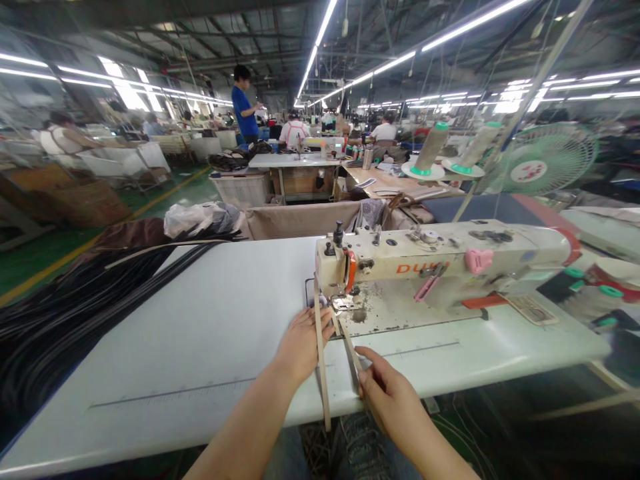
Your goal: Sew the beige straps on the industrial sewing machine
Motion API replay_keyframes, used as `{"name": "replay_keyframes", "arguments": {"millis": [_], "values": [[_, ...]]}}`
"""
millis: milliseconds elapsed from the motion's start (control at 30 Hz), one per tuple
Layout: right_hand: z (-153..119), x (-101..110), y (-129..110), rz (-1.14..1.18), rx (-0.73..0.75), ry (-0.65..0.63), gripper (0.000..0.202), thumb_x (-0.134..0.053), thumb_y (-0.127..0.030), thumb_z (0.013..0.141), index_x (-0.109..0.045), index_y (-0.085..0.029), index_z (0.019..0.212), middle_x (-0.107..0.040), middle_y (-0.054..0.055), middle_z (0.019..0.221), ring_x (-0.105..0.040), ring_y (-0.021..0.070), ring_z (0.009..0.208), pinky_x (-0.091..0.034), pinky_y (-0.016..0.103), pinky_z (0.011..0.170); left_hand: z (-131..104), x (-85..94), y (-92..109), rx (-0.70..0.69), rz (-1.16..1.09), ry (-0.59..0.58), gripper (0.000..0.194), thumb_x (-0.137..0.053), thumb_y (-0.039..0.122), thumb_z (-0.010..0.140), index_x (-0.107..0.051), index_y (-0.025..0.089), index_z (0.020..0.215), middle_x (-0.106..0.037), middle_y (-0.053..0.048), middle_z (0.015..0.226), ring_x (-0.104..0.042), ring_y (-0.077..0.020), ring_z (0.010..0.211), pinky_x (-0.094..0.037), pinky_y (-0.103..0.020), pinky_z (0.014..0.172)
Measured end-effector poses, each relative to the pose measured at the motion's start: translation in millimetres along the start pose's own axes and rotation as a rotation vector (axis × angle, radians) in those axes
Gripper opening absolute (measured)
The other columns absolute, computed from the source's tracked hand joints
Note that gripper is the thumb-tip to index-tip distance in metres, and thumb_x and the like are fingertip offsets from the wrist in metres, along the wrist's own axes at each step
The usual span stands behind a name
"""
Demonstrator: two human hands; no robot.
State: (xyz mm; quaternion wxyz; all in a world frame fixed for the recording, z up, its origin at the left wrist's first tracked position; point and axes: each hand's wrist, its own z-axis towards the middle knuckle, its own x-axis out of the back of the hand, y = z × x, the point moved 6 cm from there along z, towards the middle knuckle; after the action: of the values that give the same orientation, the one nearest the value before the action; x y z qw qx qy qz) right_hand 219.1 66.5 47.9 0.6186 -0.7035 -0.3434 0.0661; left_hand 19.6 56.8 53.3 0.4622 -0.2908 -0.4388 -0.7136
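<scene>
A sewing machine (390,260) stands on the white table, its presser foot (349,303) down at the left end. A narrow beige strap (351,347) runs from the foot towards me, and my right hand (393,393) holds it between thumb and fingers, the index finger stretched forward. Flat beside the foot lies my left hand (301,341), fingers extended, their tips near the strap. Another beige length (321,360) passes over the back of my left hand and hangs over the table's front edge. Whether the two lengths are one piece I cannot tell.
Many dark strips (55,333) hang over the table's left side. Thread cones (433,150) and a green fan (543,160) stand behind the machine. A beige cloth bin (300,220) adjoins the far table edge. A person in blue (244,103) stands farther off.
</scene>
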Motion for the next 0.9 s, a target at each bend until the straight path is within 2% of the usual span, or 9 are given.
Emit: {"name": "replay_keyframes", "arguments": {"millis": [200, 433, 767, 900], "values": [[7.6, -5.6, -4.5, 0.018, 0.029, -0.003, 0.058, -0.052, -0.042, 0.089, -0.057, -0.016, 0.14, -0.063, -0.002, 0.071, -0.062, 0.024, 0.071, -0.048, 0.037, 0.072, -1.2, -1.0, -1.7, 0.034, 0.011, -0.026, 0.034, -0.044, 0.032, 0.109, -0.064, 0.022, 0.134, -0.069, -0.01, 0.141, -0.063, -0.0288, 0.134, -0.049, -0.055, 0.116], [16.1, -9.1, -11.9, -0.082, 0.046, 0.034, 0.055, -0.051, -0.036, 0.088, -0.061, -0.016, 0.138, -0.061, -0.002, 0.066, -0.059, 0.0226, 0.067, -0.047, 0.036, 0.069, 0.7, 1.0, -0.5, 0.027, 0.02, -0.045, 0.034, -0.046, 0.03, 0.108, -0.063, 0.021, 0.136, -0.067, -0.01, 0.143, -0.061, -0.0279, 0.135, -0.048, -0.054, 0.117], [25.6, -12.7, -29.7, -0.203, 0.07, 0.029, 0.049, -0.051, -0.033, 0.089, -0.067, -0.019, 0.132, -0.064, 0.0, 0.07, -0.061, 0.0222, 0.068, -0.047, 0.033, 0.068, -0.2, 2.6, -0.4, -0.001, 0.008, 0.002, 0.034, -0.044, 0.031, 0.109, -0.062, 0.023, 0.137, -0.067, -0.009, 0.143, -0.062, -0.0267, 0.134, -0.049, -0.052, 0.116], [30.0, -14.5, -32.3, -0.22, 0.07, 0.016, 0.046, -0.051, -0.03, 0.089, -0.068, -0.017, 0.129, -0.066, 0.002, 0.072, -0.062, 0.0231, 0.07, -0.047, 0.034, 0.071, 0.8, 4.5, 0.5, 0.0, 0.012, 0.007, 0.034, -0.045, 0.032, 0.108, -0.063, 0.023, 0.135, -0.068, -0.009, 0.142, -0.063, -0.0271, 0.133, -0.05, -0.053, 0.115]]}}
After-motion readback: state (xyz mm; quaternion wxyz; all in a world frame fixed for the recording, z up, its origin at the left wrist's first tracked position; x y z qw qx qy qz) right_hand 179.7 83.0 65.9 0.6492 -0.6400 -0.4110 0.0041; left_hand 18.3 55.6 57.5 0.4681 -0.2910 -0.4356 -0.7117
